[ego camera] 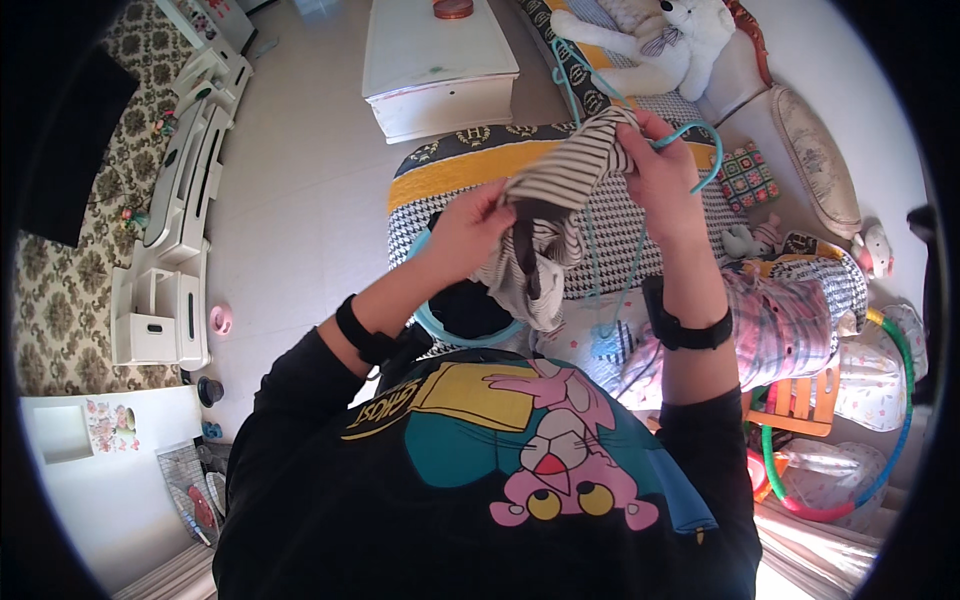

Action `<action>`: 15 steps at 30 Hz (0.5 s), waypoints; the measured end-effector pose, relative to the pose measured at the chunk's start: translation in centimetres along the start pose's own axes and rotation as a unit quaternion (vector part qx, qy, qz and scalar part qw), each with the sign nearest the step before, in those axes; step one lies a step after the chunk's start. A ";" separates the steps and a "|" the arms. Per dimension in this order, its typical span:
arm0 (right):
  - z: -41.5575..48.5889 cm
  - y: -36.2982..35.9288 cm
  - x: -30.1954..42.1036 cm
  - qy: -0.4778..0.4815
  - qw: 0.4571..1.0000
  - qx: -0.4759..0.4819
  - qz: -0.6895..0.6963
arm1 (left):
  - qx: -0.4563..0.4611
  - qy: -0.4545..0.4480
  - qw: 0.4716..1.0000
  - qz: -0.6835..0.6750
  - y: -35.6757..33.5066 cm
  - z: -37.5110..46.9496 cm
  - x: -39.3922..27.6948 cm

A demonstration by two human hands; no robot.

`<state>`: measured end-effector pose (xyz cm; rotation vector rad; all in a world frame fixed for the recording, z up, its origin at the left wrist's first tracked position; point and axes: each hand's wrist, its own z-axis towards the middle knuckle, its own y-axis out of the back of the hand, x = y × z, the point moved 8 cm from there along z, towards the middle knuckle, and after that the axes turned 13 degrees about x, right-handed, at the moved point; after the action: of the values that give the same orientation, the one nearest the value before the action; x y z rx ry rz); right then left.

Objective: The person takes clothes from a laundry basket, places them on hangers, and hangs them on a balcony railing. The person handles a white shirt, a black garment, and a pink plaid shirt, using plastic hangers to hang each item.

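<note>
A striped cream-and-dark knit garment (564,169) hangs bunched between my hands, its lower part crumpled and a dark band showing. My left hand (474,225) pinches the garment near that band. My right hand (660,169) grips its upper end together with a teal clothes hanger (718,146), whose hook sticks out to the right. Thin teal hanger arms show above and below the cloth; part of the hanger is hidden. Beneath my left forearm, a light blue round basin (429,326) holds dark cloth (472,311).
The houndstooth-covered sofa (427,191) bears a white teddy bear (697,45), a crochet cushion (750,176) and a pink plaid garment (780,315). Beyond stands a white coffee table (439,60). Right are a wooden chair (806,401) and a colourful hoop (909,375); left, white cabinets (169,315).
</note>
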<state>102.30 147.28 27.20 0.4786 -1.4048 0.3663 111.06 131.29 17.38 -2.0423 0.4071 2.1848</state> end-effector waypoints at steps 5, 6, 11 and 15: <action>-1.3 -4.5 -1.1 0.043 0.984 0.142 -0.102 | -0.038 -0.073 0.996 -0.025 2.4 0.9 -4.0; -1.9 -6.0 -1.6 0.051 0.979 0.159 -0.115 | -0.034 -0.105 0.994 0.003 2.5 1.0 -5.5; -1.9 -7.9 -5.5 -0.032 0.964 0.087 -0.250 | 0.048 -0.060 0.994 0.076 2.1 1.6 -8.8; -1.7 -5.2 -8.4 -0.065 0.940 -0.001 -0.335 | 0.017 -0.010 0.946 0.323 5.6 0.2 -9.9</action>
<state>105.25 144.09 18.16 0.9532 -1.2779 -0.2243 110.16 126.95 27.80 -2.0622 1.2551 2.4884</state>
